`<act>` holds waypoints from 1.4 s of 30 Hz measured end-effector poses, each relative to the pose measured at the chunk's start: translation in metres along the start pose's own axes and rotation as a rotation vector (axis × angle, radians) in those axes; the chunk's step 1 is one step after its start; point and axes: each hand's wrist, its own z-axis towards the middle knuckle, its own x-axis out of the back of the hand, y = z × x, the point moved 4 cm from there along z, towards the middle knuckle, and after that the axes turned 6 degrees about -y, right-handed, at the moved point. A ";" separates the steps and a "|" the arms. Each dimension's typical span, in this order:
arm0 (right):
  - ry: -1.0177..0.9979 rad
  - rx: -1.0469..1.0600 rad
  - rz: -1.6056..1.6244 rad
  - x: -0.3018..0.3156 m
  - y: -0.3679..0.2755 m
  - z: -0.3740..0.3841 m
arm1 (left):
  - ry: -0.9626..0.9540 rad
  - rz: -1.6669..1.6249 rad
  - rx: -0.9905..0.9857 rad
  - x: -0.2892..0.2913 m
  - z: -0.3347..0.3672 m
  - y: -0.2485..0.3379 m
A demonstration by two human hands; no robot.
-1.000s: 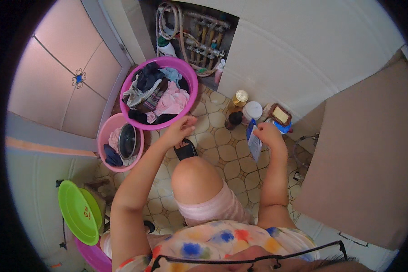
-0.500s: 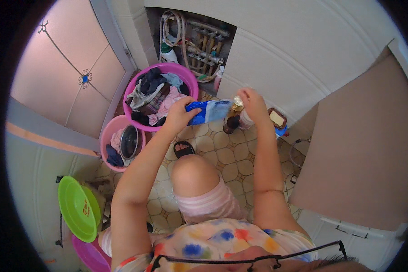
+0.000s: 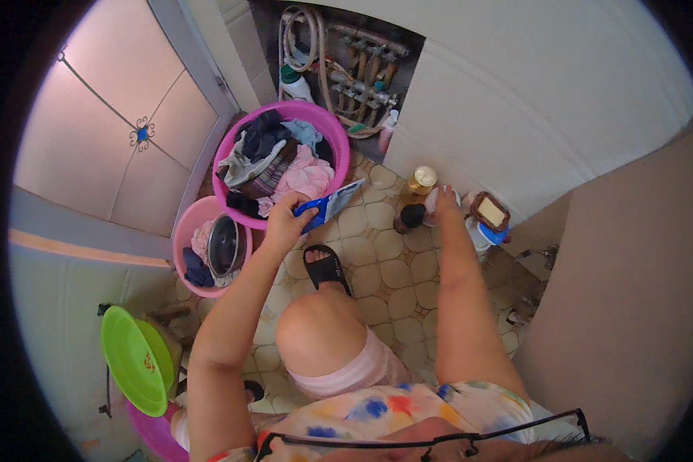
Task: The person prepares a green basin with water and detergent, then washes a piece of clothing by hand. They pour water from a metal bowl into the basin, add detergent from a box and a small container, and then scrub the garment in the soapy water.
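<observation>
My left hand (image 3: 286,222) is closed on the lower end of a flat blue and white packet (image 3: 336,203), held tilted up to the right above the floor beside the pink tub. My right hand (image 3: 442,203) reaches down to a pale pinkish jar (image 3: 430,212), its fingers closed about the top; they hide part of it. Just left of the jar stands a dark-capped bottle (image 3: 410,219). Behind it is a container with a gold lid (image 3: 423,179). To the right, a brown dish (image 3: 502,206) holds a pale bar of soap (image 3: 490,212), above a blue and white item (image 3: 491,237).
A bright pink tub (image 3: 340,165) of clothes stands far left. Nearer is a paler pink basin (image 3: 183,266) with clothes and a dark metal bowl (image 3: 223,245). Green basins (image 3: 135,362) lean at the left wall. Pipes (image 3: 362,81) fill a wall recess; a beige panel (image 3: 631,269) stands right.
My right hand has moved down and slightly right, onto the pale jar. My left hand has drawn back lower left with the packet, which is now tilted more steeply.
</observation>
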 end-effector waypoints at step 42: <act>0.241 0.841 0.068 0.136 -0.310 -0.208 | 0.558 -0.191 0.271 0.151 -0.275 -0.087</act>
